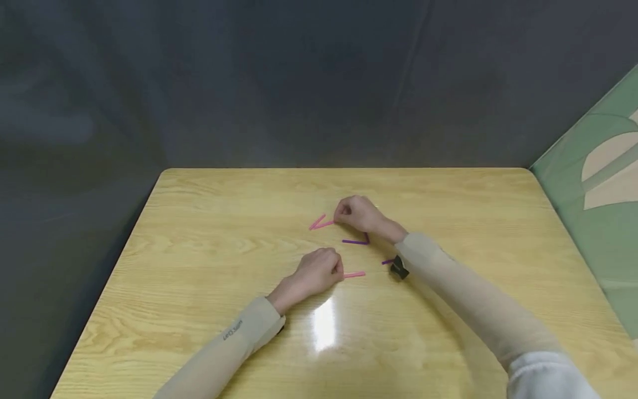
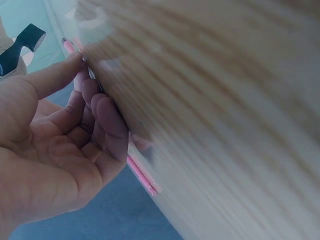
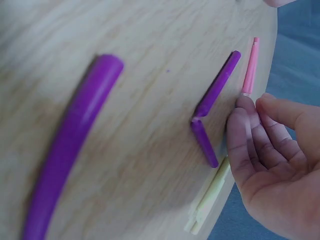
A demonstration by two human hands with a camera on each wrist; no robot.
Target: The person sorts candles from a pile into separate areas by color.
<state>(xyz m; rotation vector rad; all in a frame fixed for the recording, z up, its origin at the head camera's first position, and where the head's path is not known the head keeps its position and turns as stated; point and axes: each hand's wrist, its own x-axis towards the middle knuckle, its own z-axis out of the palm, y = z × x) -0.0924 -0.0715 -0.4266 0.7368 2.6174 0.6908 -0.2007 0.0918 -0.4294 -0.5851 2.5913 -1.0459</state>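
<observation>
My left hand is low over the middle of the table, thumb and fingertips pinching one end of a thin pink stick. Farther back, my right hand pinches the right end of a second pink stick. That stick forms a narrow V with another pink stick on the tabletop. In the right wrist view, two purple sticks meet at an angle beside the right hand. A pale yellow stick lies partly behind its fingers.
One more purple stick lies under the right wrist, partly hidden by the black wrist camera. The wooden table ends at a dark curtain behind. A green patterned panel stands to the right.
</observation>
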